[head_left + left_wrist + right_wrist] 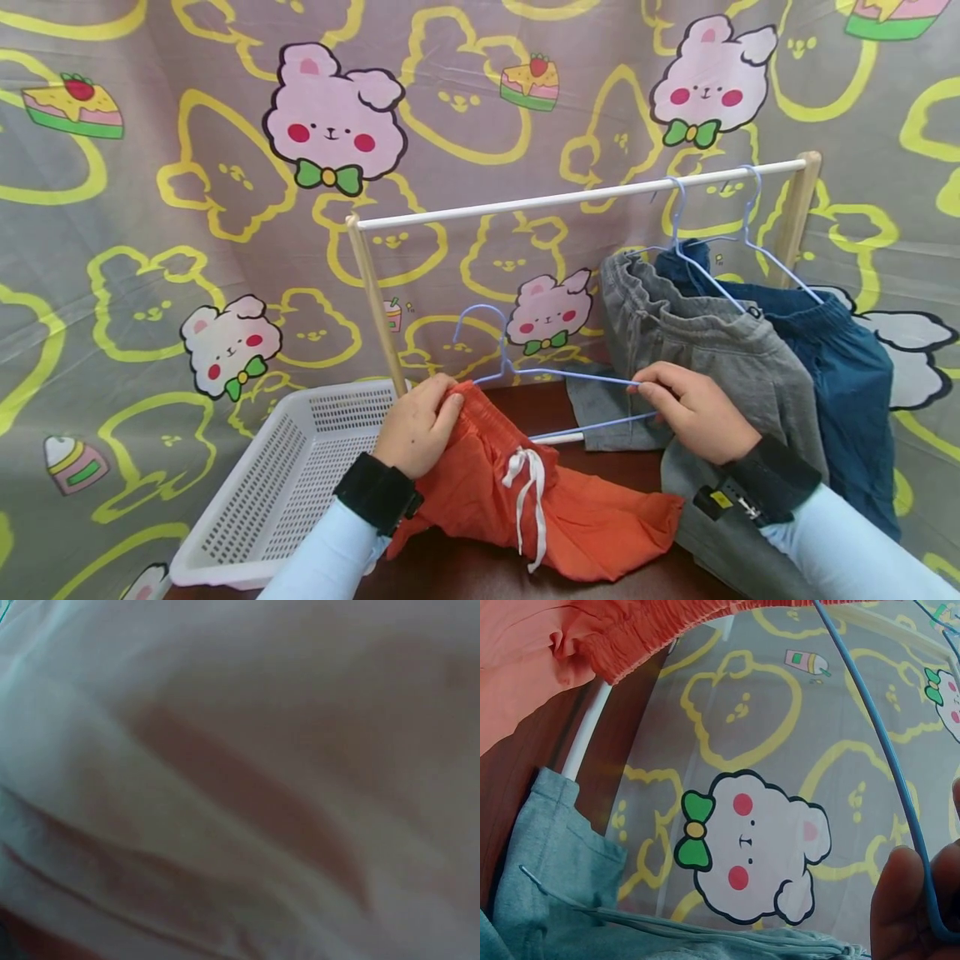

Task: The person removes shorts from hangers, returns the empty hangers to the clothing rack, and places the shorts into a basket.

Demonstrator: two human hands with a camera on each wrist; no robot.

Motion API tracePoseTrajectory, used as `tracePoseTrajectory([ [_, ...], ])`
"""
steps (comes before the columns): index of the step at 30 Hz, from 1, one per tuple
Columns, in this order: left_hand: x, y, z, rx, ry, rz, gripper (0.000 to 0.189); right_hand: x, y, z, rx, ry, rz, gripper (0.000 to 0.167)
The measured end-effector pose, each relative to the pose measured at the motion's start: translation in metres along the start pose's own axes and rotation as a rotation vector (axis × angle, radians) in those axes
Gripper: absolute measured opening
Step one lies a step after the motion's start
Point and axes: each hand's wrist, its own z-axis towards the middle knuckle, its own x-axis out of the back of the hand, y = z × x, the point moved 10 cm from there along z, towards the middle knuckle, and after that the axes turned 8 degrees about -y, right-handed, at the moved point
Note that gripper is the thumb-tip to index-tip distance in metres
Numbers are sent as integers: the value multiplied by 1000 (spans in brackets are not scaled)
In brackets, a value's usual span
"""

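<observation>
Orange shorts [480, 467] with a white drawstring [537, 500] spread over the dark tabletop. My left hand [416, 427] grips their waistband at its left corner. A blue wire hanger [570, 374] has its left end at that waistband, hidden by the fabric and hand. My right hand [701, 412] pinches the hanger's right corner between thumb and fingers. In the right wrist view, the hanger wire [885, 742] runs down to the right fingers [896, 892]. Only blurred pale fabric [225, 690] fills the left wrist view.
A wooden rack with a white rail [525, 204] stands behind. On its right side hang grey pants [720, 367] and blue shorts [855, 375] on blue hangers. A white plastic basket [225, 542] sits at the left. A patterned curtain [465, 100] backs everything.
</observation>
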Motion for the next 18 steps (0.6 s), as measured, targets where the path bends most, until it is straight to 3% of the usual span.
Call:
tracePoseTrajectory([
  [8, 3, -3, -3, -33, 22, 13, 13, 13, -4, -2, -11, 69, -54, 20],
  [18, 3, -14, -2, 49, -13, 32, 17, 36, -11, -8, 37, 211, -118, 15],
])
